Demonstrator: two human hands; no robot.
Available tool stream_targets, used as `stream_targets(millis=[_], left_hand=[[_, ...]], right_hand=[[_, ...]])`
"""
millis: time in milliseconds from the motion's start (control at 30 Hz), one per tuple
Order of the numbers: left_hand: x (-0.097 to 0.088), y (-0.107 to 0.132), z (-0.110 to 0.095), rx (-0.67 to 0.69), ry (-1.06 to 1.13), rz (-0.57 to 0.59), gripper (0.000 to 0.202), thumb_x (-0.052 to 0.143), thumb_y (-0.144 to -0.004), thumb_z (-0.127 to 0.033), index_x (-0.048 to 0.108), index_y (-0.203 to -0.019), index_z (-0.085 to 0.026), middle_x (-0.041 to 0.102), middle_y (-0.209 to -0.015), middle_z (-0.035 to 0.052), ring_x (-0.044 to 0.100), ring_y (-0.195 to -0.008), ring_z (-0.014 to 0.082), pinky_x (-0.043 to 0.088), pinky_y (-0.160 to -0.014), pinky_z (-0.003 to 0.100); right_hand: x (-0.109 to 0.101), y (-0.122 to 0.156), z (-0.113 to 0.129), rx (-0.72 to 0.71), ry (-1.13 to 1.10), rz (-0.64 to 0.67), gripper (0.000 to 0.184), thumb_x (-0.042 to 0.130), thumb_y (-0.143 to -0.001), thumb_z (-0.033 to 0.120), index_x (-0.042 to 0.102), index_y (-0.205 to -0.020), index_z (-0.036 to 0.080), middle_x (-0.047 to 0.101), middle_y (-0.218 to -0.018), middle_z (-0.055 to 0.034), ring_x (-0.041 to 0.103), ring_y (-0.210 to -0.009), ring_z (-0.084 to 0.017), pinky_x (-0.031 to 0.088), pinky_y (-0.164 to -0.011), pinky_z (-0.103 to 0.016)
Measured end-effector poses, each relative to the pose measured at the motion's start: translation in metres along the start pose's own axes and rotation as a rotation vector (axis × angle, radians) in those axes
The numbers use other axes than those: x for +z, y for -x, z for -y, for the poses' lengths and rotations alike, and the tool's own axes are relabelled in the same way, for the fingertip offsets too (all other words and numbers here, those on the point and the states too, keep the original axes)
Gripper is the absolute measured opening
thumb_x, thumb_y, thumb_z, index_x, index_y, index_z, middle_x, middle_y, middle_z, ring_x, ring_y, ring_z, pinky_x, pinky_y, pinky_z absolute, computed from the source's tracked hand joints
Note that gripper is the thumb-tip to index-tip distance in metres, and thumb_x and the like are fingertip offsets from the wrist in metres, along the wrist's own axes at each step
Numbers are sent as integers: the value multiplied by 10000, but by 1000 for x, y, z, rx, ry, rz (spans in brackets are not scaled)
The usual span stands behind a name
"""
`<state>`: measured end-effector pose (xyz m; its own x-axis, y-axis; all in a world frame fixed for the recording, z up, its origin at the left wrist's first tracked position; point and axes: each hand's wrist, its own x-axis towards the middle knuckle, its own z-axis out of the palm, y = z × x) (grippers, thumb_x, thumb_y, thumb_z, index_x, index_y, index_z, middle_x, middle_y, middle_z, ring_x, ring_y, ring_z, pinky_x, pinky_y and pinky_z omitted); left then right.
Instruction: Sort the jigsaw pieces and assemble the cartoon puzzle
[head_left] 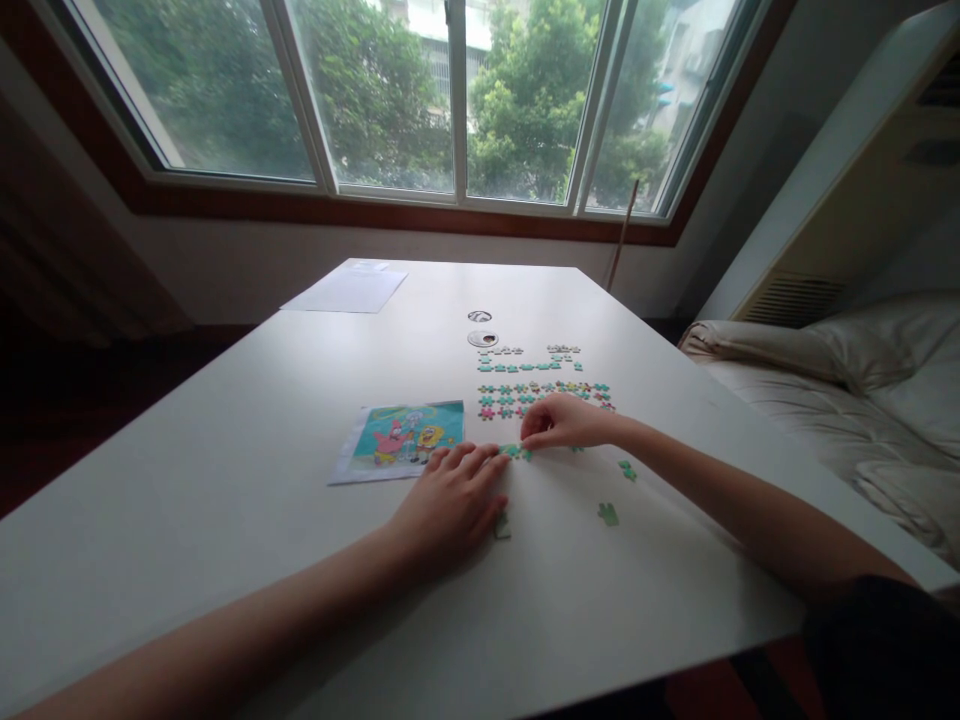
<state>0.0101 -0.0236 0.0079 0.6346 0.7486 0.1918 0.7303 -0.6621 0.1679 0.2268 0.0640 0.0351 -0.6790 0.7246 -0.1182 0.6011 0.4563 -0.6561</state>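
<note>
My left hand (450, 500) lies flat on the white table (225, 480), fingers stretched toward a small joined strip of green puzzle pieces (516, 452). My right hand (562, 422) is curled in a pinch, its fingertips pressing on that same strip. Beside the left hand's thumb lies one loose piece (501, 526). Two more loose green pieces (608, 514) lie under my right forearm. Rows of sorted puzzle pieces (540, 390) are spread beyond the right hand. A cartoon reference picture (401, 438) lies just left of my left hand's fingers.
A white sheet of paper (346, 289) lies at the table's far left. Two small round objects (482, 338) sit past the puzzle rows. A bed with a pillow (840, 360) stands to the right. Windows (450, 100) run behind the table.
</note>
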Motion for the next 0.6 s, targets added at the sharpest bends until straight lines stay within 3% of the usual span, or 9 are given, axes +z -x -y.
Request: stream_targets(millis=[200,600], left_hand=[[0,0,-1,-3,1,2,388,415,-868,-279,448,-1248,-209,472,-1281,87,390,-1142,283,315,-940,451],[-1,0,-1,-6,-4,6,380,409,-874,-285,445,-1243,-206,471,-1282,78,387,-1145,285,309,-945,456]], right_hand=[[8,10,7,-63,146,-87,298,703,-644,343,662,-871,155,548,-662,18,489,-599,-90,352,-533,-192],[15,9,2,-58,99,-124,268,693,-658,312,636,-858,142,572,-726,-2,498,-638,-97,375,-572,-202]])
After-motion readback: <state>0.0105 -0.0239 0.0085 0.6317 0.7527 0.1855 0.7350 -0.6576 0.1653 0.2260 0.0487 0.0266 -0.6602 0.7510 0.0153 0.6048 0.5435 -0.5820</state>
